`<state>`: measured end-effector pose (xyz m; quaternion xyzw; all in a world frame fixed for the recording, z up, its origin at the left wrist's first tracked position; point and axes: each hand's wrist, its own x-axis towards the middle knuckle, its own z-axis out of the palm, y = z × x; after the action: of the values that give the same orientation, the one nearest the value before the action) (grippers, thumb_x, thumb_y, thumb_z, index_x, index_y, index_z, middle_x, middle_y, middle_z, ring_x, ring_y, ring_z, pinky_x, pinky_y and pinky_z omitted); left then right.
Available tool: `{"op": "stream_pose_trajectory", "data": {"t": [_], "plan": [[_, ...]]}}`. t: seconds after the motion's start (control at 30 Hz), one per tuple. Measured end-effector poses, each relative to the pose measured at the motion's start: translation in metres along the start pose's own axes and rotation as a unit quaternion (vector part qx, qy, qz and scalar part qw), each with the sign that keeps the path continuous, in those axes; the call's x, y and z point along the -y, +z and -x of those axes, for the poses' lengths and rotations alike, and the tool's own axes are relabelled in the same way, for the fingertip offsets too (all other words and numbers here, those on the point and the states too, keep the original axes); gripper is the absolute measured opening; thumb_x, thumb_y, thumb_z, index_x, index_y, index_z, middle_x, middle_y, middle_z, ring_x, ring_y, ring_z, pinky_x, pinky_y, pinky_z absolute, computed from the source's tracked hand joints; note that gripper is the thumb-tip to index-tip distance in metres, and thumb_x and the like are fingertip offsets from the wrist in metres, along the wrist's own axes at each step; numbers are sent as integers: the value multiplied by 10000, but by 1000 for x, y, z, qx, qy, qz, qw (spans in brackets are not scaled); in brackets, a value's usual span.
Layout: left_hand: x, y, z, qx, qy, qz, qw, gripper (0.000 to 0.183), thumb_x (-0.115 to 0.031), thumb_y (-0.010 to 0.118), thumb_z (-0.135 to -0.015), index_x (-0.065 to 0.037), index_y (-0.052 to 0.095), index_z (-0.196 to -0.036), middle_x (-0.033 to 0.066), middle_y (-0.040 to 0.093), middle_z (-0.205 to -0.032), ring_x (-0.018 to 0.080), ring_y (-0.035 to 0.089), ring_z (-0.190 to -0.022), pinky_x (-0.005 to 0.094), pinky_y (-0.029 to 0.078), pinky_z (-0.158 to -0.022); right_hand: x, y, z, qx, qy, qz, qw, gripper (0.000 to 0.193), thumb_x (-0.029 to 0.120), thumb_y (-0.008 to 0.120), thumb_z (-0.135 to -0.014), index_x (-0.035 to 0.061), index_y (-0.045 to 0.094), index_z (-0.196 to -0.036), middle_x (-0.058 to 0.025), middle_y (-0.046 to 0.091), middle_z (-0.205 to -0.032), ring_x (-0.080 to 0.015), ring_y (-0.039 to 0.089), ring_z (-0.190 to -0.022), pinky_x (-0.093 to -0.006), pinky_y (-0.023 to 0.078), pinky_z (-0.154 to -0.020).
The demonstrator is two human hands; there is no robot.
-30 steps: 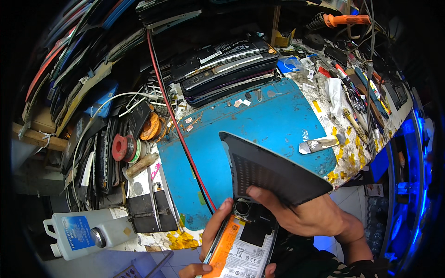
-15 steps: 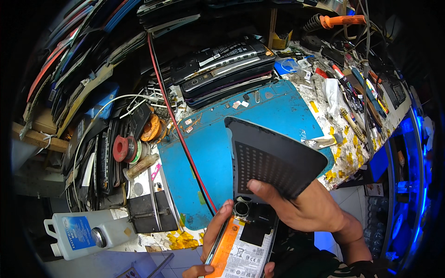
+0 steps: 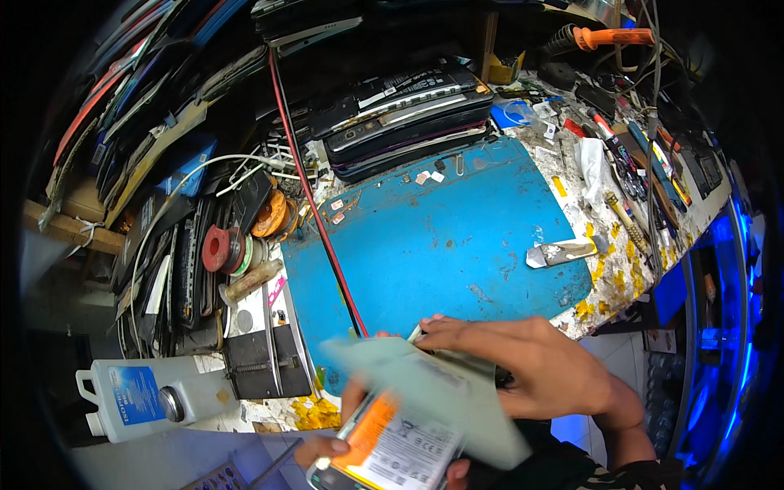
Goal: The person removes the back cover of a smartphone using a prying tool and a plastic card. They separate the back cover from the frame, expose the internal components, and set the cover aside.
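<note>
My left hand (image 3: 325, 449) is closed around an opened smartphone (image 3: 404, 441) near the lower edge. Its white and orange battery faces up, with the thumb along the phone's side and fingertips at the opposite edge. My right hand (image 3: 539, 363) grips a pale grey-green phone back cover (image 3: 437, 388), slanted just above the phone. The cover is smeared by motion and hides the phone's upper part. Under these hands' far side lies a blue work mat (image 3: 441, 253). A flat-bladed tool (image 3: 563, 251) rests at the mat's right edge.
A red and black cable (image 3: 304, 175) runs down across the mat. Stacked phones (image 3: 400, 122) stand behind it. Solder spools (image 3: 220, 249), tweezers (image 3: 272, 343) and a white jug (image 3: 135, 400) are at left. Pens and tools (image 3: 637, 163) crowd the right, below an orange-handled tool (image 3: 612, 37).
My right hand has turned the back cover over and lowered it toward the phone: the dark dotted inside showed before, the pale side now. The phone has shifted slightly left and down.
</note>
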<state>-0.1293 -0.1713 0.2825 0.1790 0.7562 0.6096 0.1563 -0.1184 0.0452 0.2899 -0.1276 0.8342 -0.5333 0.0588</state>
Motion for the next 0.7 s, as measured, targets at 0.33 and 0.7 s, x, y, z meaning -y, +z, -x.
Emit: {"op": "stream_pose_trajectory", "data": {"t": [0.33,0.7], "plan": [[-18,30,-22,-172,14,56,983,1078,-570,739,-671,-166,158,-1485,287,406,-1387,407,493,-1225,512,429,-1036,-7,3,27,-57,-82,178,979,364,82,642,-909,-21,561,-1248,-190,667,-1127,-323,692,-963,-362,597,-797],[-11,28,-36,-204,68,83,973,1072,-498,734,-669,-153,130,-1485,397,375,-1383,397,570,-1135,480,483,-1000,-16,-2,10,-102,-65,73,990,174,63,643,-926,-15,510,-844,-147,496,-643,-346,531,-549,-432,392,-506]]}}
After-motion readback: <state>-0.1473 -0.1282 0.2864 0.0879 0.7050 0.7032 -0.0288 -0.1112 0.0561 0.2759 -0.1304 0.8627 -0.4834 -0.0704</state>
